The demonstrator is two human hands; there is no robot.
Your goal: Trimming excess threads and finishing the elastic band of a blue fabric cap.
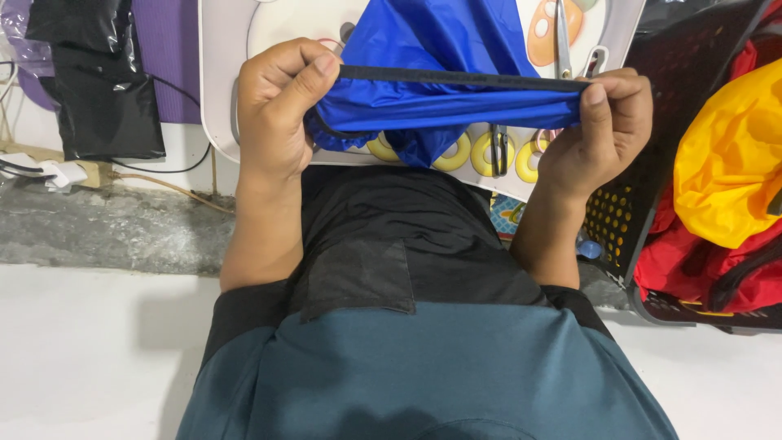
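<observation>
Both hands pinch the blue fabric pouch [440, 102] taut by its dark hem: left hand [281, 110], right hand [607, 130], black basket [627, 216] crowding just right.

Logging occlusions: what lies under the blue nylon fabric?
Under the blue nylon fabric: a white tray table with yellow ring prints and metal scissors; its middle is hidden.

Two hands [281, 106] [599, 130], one blue fabric piece [440, 98], one black basket [643, 187], one pair of scissors [566, 41].
</observation>
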